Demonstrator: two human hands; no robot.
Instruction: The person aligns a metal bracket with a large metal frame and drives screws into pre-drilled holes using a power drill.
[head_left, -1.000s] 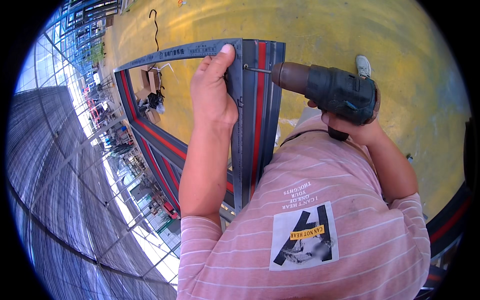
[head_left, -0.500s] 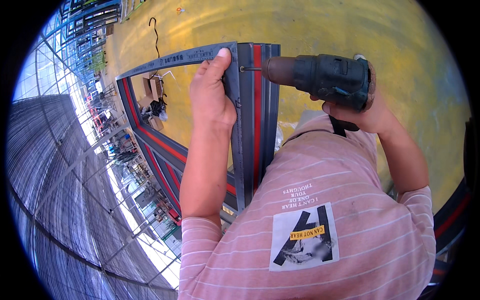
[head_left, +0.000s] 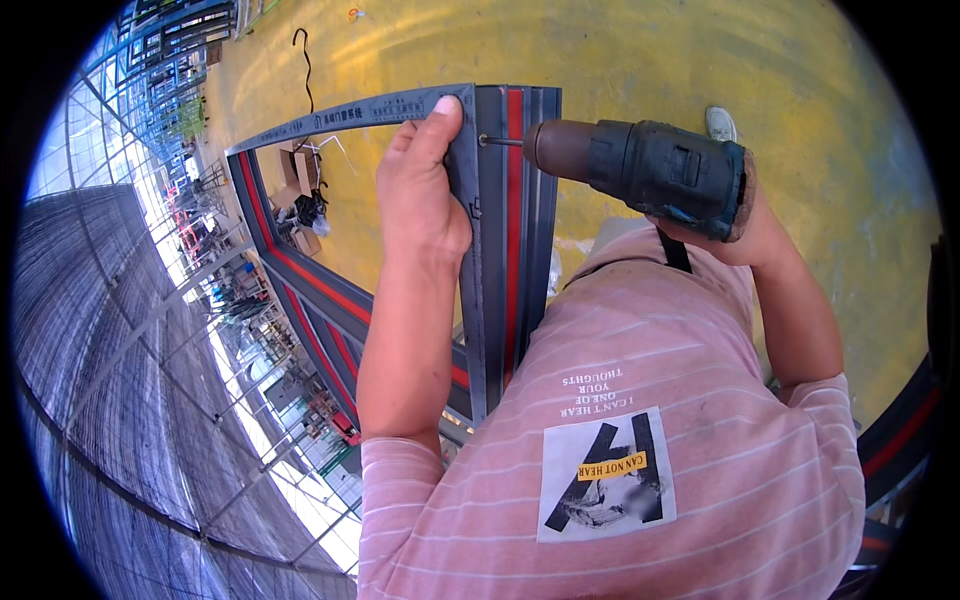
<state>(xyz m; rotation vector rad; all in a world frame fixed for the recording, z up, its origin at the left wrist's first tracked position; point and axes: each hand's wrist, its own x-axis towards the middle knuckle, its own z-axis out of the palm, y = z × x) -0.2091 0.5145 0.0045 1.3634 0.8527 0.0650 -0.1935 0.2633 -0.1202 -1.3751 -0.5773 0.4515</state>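
Observation:
A dark grey window frame (head_left: pixel 484 300) with red strips stands upright in front of me. Around its upper corner my left hand (head_left: pixel 422 200) is closed, the thumb lying along the top face. My right hand (head_left: pixel 745 235) grips a black power drill (head_left: pixel 665 165) by its handle, mostly hidden under the body. Level with the corner, the drill's thin bit (head_left: pixel 503 141) points left. Its tip meets a small round spot, a screw head or a hole, on the frame's side; I cannot tell which.
Through the frame show cardboard boxes (head_left: pixel 302 172) and a black plastic bag (head_left: pixel 312 210) on the yellow floor (head_left: pixel 640 50). A hooked black rod (head_left: pixel 306 70) rises behind the frame. A pale shoe (head_left: pixel 720 124) is beyond the drill. More dark framing (head_left: pixel 900 440) stands at right.
The drill's rear end has swung slightly down and toward me, while the bit's tip stays at the same spot. My right forearm has shifted a little left; my left hand keeps its hold.

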